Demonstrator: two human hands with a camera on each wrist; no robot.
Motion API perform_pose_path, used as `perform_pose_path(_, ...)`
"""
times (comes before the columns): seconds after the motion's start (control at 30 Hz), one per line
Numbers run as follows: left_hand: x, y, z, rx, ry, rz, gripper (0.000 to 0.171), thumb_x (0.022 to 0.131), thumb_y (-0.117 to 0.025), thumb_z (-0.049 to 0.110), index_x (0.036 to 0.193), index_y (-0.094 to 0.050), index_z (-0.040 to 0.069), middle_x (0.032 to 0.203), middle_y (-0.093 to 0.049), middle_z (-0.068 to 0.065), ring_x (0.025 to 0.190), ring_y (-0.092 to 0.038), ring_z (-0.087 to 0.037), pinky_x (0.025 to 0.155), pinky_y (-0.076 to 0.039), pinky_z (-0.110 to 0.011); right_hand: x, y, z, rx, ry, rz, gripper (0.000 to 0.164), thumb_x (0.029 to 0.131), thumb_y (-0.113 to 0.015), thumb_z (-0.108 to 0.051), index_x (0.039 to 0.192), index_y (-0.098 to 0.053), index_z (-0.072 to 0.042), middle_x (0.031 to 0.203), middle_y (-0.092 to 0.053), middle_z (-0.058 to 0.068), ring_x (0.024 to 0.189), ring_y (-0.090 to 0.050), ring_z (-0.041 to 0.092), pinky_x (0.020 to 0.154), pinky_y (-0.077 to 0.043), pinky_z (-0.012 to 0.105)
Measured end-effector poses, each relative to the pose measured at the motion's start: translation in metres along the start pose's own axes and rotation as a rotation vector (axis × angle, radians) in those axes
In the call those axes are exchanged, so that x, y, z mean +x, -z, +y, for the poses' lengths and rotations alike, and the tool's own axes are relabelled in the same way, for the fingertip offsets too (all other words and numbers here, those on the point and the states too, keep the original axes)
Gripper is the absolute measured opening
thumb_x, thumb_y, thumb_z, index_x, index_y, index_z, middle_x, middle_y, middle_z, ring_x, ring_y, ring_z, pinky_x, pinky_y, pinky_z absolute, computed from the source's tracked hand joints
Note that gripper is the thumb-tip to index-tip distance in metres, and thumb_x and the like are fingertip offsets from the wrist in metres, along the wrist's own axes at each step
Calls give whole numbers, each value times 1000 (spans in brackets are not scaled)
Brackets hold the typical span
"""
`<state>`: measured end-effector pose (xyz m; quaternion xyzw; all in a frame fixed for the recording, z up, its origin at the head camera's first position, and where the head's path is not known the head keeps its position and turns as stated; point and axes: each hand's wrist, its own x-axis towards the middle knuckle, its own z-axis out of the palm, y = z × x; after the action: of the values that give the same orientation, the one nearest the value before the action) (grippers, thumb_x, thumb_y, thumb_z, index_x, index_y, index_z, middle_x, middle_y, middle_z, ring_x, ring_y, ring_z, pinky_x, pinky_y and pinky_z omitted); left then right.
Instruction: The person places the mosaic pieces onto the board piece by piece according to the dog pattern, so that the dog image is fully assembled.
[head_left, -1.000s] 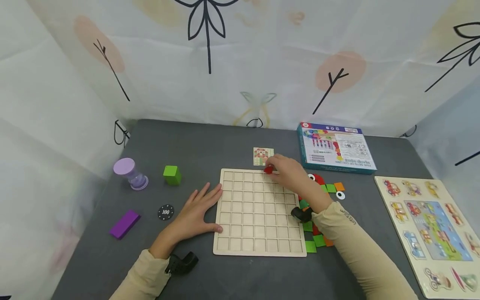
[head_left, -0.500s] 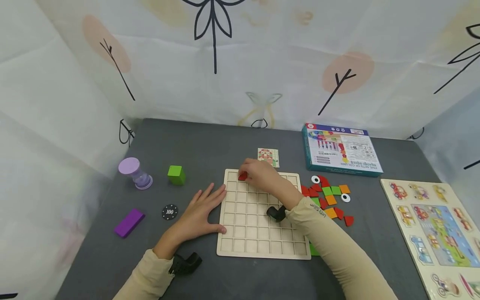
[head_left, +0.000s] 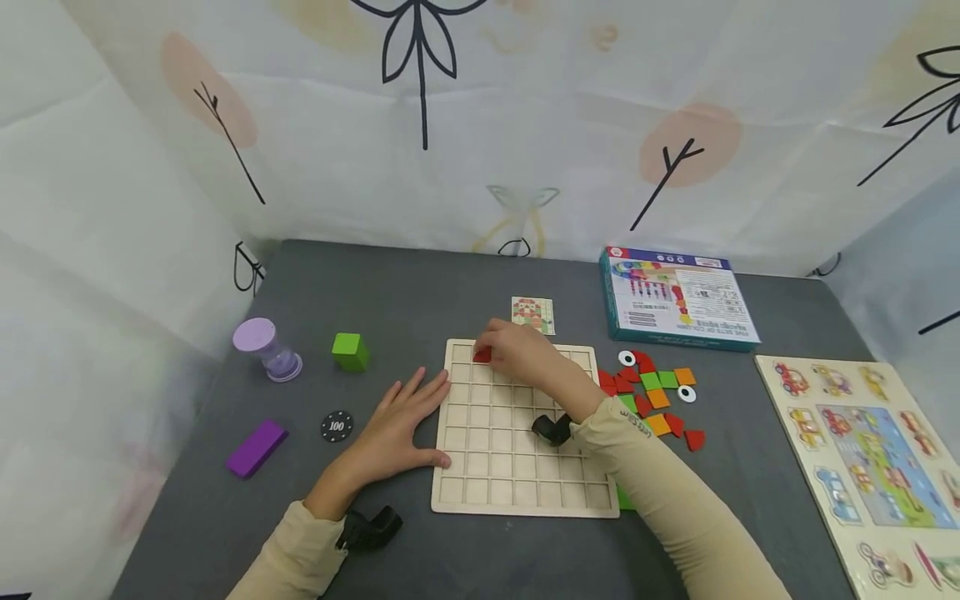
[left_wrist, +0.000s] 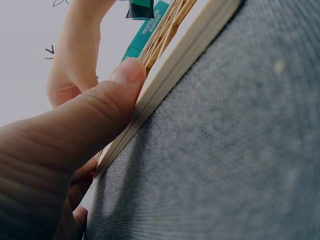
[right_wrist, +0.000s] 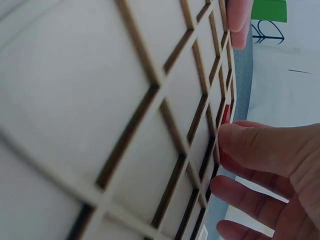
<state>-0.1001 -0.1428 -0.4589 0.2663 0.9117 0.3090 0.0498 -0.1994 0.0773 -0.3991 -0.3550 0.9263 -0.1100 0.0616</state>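
Observation:
A pale wooden grid board [head_left: 491,463] lies flat in the middle of the table. My left hand [head_left: 399,427] rests against its left edge, fingers spread and fairly straight; in the left wrist view the thumb [left_wrist: 107,102] touches the board's side. Between thumb and fingertips of my right hand [head_left: 525,357] is a small red tile [head_left: 482,356], held at the board's top row near the left corner. In the right wrist view, only a sliver of the red tile [right_wrist: 225,114] shows beside the thumb. A small pattern card [head_left: 534,312] lies just behind the board, partly covered by the right hand.
Several red, green and orange tiles [head_left: 657,398] lie right of the board, some under the right arm. Behind them is a flat game box [head_left: 678,300]; a picture puzzle board [head_left: 813,475] lies far right. At left are a green cube [head_left: 350,352], purple block [head_left: 257,448], black disc [head_left: 337,426] and lilac hourglass-shaped piece [head_left: 273,354].
My right hand has moved left with the red tile, from the board's far edge by the card to near the top-left corner, uncovering tiles at right. The left hand stays put.

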Motion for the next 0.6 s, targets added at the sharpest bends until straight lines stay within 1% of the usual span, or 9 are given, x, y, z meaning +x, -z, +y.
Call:
perform_pose_path(0.07,0,-1,-1,0,-4,5,100,63,-70,56,142,-25,14,148,-18,3,137,-6,-24,105,-3,-49,-3,2,2,8,2,15,21,81,-63,-10,99,-67,-19,99,-56,-1,79,-57,11,64,-47,25)
perform_pose_path(0.17,0,-2,-1,-6,-12,9,100,62,-70,56,142,-25,14,148,-18,4,137,-6,-24,105,-3,-50,-11,8,9,34,-13,41,23,81,-63,-11,103,-66,-18,103,-57,-1,88,-57,14,71,-48,29)
perform_pose_path(0.27,1,-3,-1,-9,-17,10,100,63,-69,57,142,-25,14,148,-17,4,137,-6,-24,105,-3,-50,-29,19,24,63,-51,71,27,81,-65,-13,108,-64,-16,108,-57,1,94,-57,17,75,-48,33)
perform_pose_path(0.3,1,-3,-1,-9,-19,11,100,63,-69,57,142,-25,14,148,-17,4,137,-6,-24,106,-3,-50,-37,23,30,74,-69,80,28,81,-65,-13,109,-63,-15,108,-57,2,93,-57,17,74,-48,34)
perform_pose_path(0.4,1,-3,-1,-5,-18,13,101,62,-69,57,142,-24,15,148,-17,4,137,-6,-24,106,-3,-49,-66,33,52,91,-142,106,30,82,-64,-13,111,-62,-13,109,-56,3,87,-57,18,71,-48,35)
perform_pose_path(0.5,1,-2,-1,-1,-15,12,101,62,-69,57,142,-24,14,148,-18,3,137,-6,-24,106,-3,-49,-97,38,76,94,-249,118,31,82,-64,-12,112,-61,-10,107,-56,6,84,-56,20,71,-48,37)
perform_pose_path(0.6,-1,-1,-1,-3,-11,12,100,62,-69,57,142,-25,14,148,-18,3,137,-6,-25,106,-3,-50,-124,39,97,70,-366,106,30,82,-63,-10,112,-61,-7,106,-56,10,82,-54,23,72,-47,40)
